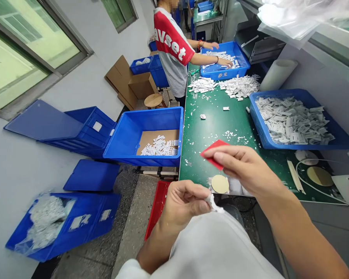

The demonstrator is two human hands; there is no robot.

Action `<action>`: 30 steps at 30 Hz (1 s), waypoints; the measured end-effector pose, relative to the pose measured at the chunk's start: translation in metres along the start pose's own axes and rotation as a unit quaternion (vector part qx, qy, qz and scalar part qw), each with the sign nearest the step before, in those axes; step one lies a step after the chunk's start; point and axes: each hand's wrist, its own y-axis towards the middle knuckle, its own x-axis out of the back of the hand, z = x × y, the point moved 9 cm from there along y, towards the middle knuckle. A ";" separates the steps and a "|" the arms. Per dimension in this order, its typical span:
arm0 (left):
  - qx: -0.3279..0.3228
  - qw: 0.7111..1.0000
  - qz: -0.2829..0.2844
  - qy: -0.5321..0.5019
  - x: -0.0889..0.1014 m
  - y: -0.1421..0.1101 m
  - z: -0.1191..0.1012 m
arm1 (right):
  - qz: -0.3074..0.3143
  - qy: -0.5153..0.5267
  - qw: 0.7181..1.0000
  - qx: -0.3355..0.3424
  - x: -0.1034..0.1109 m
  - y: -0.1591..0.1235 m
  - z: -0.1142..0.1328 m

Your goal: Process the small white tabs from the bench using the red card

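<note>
Close to my body, my left hand (187, 199) pinches a small white plastic part (213, 203) between thumb and fingers. My right hand (241, 164) is above the table's front edge and grips a flat red square piece (216, 154), which looks like a thin sheet or cloth. The two hands are apart. Below the red piece, a round cream disc (220, 184) lies at the table edge. Two small white parts lie farther up the green table, one a crumpled-looking piece (203, 116) and the other a small rectangular part (226, 109).
A blue basket of white parts (253, 112) stands at right. At left is a blue bin (128, 131) with white parts on cardboard. A co-worker (174, 50) reaches into a blue tray (244, 54) at the far end. White scraps dot the green table (192, 135).
</note>
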 end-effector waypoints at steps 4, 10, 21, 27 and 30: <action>0.013 1.000 0.011 -0.011 -0.003 0.000 -0.001 | 0.067 0.001 0.998 -0.021 -0.012 0.005 -0.008; -0.027 0.998 0.053 -0.033 -0.008 0.002 -0.012 | -0.081 -0.005 0.995 -0.056 0.015 0.007 -0.025; -0.007 1.000 0.016 0.009 0.000 0.003 -0.008 | -0.114 0.030 0.993 0.023 0.005 -0.021 -0.007; -0.305 0.898 -0.026 0.317 -0.012 -0.013 -0.058 | -0.080 0.066 0.993 0.051 -0.008 -0.030 -0.003; -0.493 0.708 0.010 0.506 -0.039 -0.044 -0.074 | -0.051 0.059 0.996 0.051 -0.008 -0.028 -0.012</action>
